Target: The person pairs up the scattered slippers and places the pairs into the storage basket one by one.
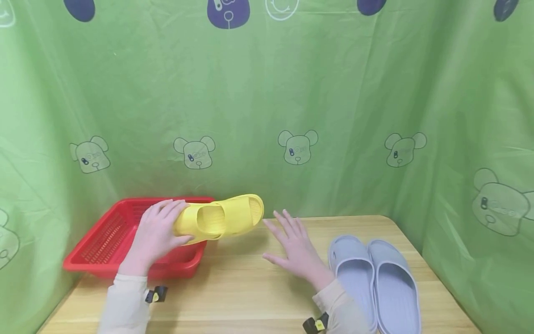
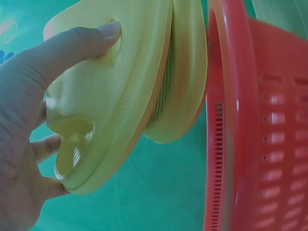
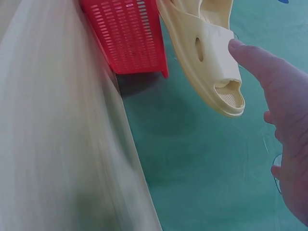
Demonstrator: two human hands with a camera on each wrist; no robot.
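Note:
My left hand (image 1: 156, 232) grips a pair of yellow slippers (image 1: 237, 216) by one end, lifted over the right side of a red plastic basket (image 1: 125, 268). In the left wrist view the thumb lies across the near slipper (image 2: 110, 82), with the other slipper (image 2: 188, 77) close behind it. The pair reaches rightward past the basket's rim. Just off its far end, my right hand (image 1: 298, 253) hangs in the air with fingers spread and holds nothing. From the right wrist, the thumb overlaps the edge of the yellow slipper (image 3: 211, 57).
Two grey-blue slippers (image 1: 396, 287) lie side by side on the right of the wooden table (image 1: 250, 297), toes toward the back. A green curtain (image 1: 250, 102) with bear-head prints hangs behind the table and along both sides.

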